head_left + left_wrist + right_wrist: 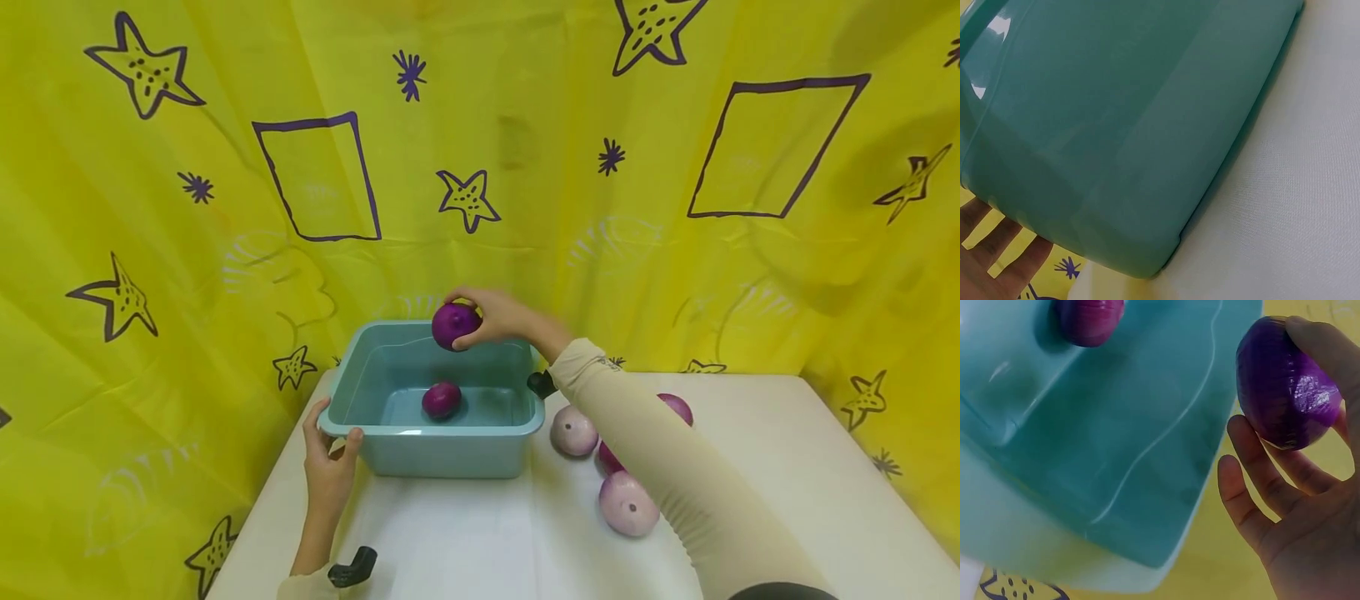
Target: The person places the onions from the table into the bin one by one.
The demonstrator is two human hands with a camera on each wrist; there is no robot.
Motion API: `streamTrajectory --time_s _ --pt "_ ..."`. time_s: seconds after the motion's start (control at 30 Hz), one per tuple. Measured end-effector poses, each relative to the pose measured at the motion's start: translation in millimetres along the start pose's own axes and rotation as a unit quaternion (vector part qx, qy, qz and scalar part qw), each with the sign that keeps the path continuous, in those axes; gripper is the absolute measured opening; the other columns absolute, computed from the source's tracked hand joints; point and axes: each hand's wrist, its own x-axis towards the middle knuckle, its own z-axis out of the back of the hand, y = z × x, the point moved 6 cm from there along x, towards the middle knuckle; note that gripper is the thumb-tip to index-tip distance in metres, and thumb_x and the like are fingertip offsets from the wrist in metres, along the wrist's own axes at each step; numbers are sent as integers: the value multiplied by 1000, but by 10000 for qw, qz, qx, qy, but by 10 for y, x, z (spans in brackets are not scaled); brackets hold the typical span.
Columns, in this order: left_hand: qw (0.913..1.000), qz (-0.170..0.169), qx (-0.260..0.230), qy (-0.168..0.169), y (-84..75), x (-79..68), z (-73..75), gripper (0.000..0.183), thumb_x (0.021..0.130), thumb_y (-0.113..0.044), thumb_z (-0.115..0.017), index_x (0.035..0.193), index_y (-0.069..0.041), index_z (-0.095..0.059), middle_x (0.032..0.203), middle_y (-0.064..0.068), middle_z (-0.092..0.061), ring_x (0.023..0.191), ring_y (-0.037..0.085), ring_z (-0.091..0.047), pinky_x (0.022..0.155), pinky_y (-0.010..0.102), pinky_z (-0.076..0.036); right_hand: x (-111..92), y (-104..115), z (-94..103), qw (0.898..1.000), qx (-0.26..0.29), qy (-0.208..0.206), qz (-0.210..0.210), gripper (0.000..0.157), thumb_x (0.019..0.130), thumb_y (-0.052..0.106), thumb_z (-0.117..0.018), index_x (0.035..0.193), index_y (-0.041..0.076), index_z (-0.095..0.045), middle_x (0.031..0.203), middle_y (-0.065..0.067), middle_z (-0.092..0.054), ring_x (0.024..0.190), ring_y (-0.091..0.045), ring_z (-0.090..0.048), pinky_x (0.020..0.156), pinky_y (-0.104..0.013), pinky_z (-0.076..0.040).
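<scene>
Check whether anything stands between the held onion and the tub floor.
Nothing visible blocks the onion in the right hand: the tub is uncovered. Another onion lies on its floor, with bare space beside it.

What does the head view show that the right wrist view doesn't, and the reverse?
Head only: the left hand gripping the tub, and several onions on the table right of it.
Right wrist only: the palm of the right hand, its lowest finger apart from the held onion.
Both: that hand holding the onion, another onion inside the tub, and the yellow curtain.
</scene>
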Motion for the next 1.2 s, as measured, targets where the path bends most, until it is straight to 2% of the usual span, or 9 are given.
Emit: streamTrajectory --time_s 0.13,0.43,0.6,0.87,1.07,1.2 --pt "10000 10 68 -10 -1 -4 4 70 99 -9 -63 158 -19 -28 156 18 -43 133 42 -49 87 8 -44 32 2 -95 9999 -35 156 -38 70 81 26 -88 142 14 -55 137 -12 -61 123 -31 -57 102 -42 -51" --pt "10000 -50 59 -13 -2 -19 9 70 99 -8 -63 158 -18 -28 155 17 -43 132 42 -49 88 10 -45 46 8 -189 9995 -208 214 46 70 82 26 -87 142 14 -53 138 -12 -60 124 -30 -58 104 -42 -49" --pt "10000 -42 34 -7 1 -12 8 71 98 -7 -63 158 -18 -28 155 16 -44 132 40 -50 87 11 -46 25 17 -185 9997 -105 212 -21 73 84 26 -86 146 13 -51 141 -14 -59 126 -31 -57 104 -44 -49" --pt "10000 34 43 25 -7 3 7 70 99 -10 -64 158 -19 -27 157 15 -42 135 43 -47 88 10 -45 19 21 -119 9998 -199 77 54 82 85 31 -85 154 11 -45 155 -15 -48 137 -39 -49 112 -53 -40" --pt "9999 109 40 22 -2 10 1 70 99 -12 -64 158 -19 -26 157 16 -41 138 44 -45 90 10 -45 17 17 -100 9997 -219 50 132 80 85 31 -84 153 10 -46 152 -16 -50 135 -37 -51 110 -52 -42" --pt "10000 72 8 22 4 6 1 70 99 -10 -64 158 -19 -27 157 16 -42 137 44 -46 90 11 -45 -20 -8 -60 9999 85 -48 46 79 86 31 -84 153 12 -46 150 -18 -51 131 -38 -54 101 -48 -50"
